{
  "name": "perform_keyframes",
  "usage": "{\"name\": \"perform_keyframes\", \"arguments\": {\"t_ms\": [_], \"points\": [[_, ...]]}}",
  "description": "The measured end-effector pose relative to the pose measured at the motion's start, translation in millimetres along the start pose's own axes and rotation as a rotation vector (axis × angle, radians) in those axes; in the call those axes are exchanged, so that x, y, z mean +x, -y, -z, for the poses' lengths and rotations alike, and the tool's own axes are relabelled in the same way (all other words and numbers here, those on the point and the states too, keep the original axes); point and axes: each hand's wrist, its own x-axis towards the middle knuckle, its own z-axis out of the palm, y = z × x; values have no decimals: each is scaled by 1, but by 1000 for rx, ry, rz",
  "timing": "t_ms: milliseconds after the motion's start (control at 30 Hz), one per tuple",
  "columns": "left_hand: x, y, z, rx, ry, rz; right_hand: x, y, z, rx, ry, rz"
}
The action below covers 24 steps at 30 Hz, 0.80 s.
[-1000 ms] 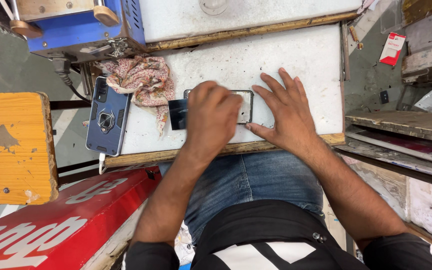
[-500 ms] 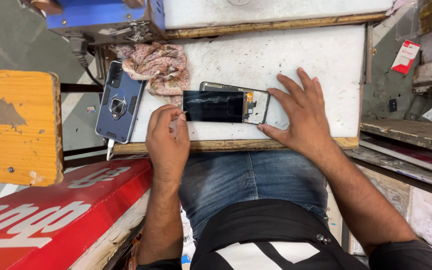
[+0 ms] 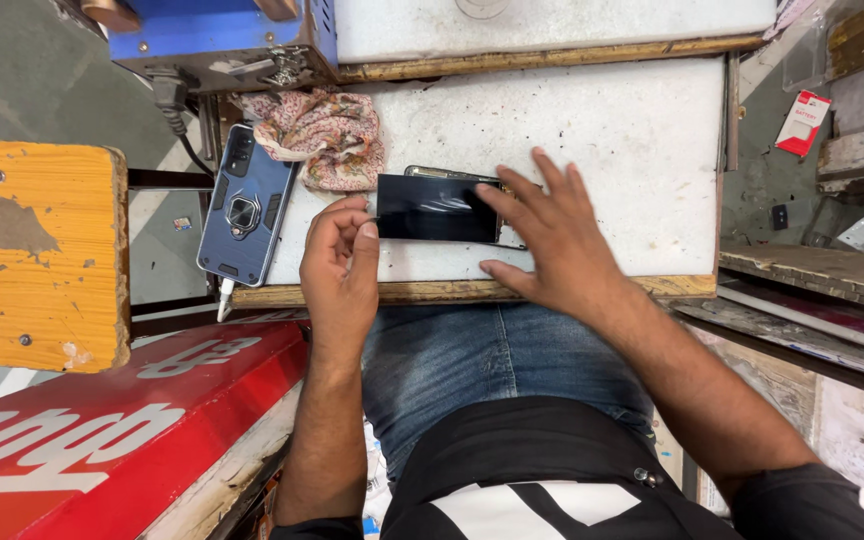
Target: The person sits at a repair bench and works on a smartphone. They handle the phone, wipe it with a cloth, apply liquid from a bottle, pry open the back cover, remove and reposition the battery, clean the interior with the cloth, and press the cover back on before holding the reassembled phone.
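Head view, looking straight down at a white work slab (image 3: 602,140) with a wooden front edge. The dark phone (image 3: 439,207) lay flat on the slab, near its front-left part, long side running left-right, black glass face up with a thin metal frame showing along the top edge.

Right hand (image 3: 552,240) was spread, palm down, fingers splayed over the phone's right end; fingertips rested on the glass and thumb sat on the slab just below the phone. It pinned the phone rather than gripped it.

Left hand (image 3: 340,262) was curled, thumb and forefinger pressed together at the phone's left end, apparently pinching something thin at the edge (too small to tell what). Its heel hung over the slab's front edge.

Around it:
- floral cloth (image 3: 320,135) bunched up, just left of and behind the phone, close to its top-left corner
- second phone in a blue ring-holder case (image 3: 247,205), face down at the slab's left edge, cable plugged in at the bottom
- blue metal box (image 3: 222,35) at the back left
- yellow wooden stool top (image 3: 37,255) far left, well apart
- red signboard (image 3: 112,425) below it, beside the person's left leg
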Motion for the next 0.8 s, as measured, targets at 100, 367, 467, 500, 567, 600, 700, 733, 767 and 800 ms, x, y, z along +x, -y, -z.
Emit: {"name": "perform_keyframes", "arguments": {"t_ms": [100,367,467,500,567,600,700,733,767,800], "points": [[-5,-10,0,-183,29,48,18,11,5,44,35,12],[-14,-21,-7,-310,38,-54,7,-2,10,473,-135,-38],[2,-13,-9,1,-2,-19,-9,-13,2,652,-188,-128],[9,-10,-11,142,-10,-29,-15,-16,-1,742,-185,-188],[22,-5,-13,296,-3,-139,-24,-23,-8,851,-261,-121],[28,-3,-15,373,4,-192,-30,-27,-10,906,-298,-90],[47,2,-20,489,53,-246,-42,-38,-12,1070,-331,-107],[53,3,-22,528,66,-247,-46,-41,-10,1070,-339,-117],[57,4,-24,566,78,-244,-52,-43,-8,1071,-343,-127],[59,6,-26,605,88,-241,-57,-45,-6,1072,-346,-137]]}}
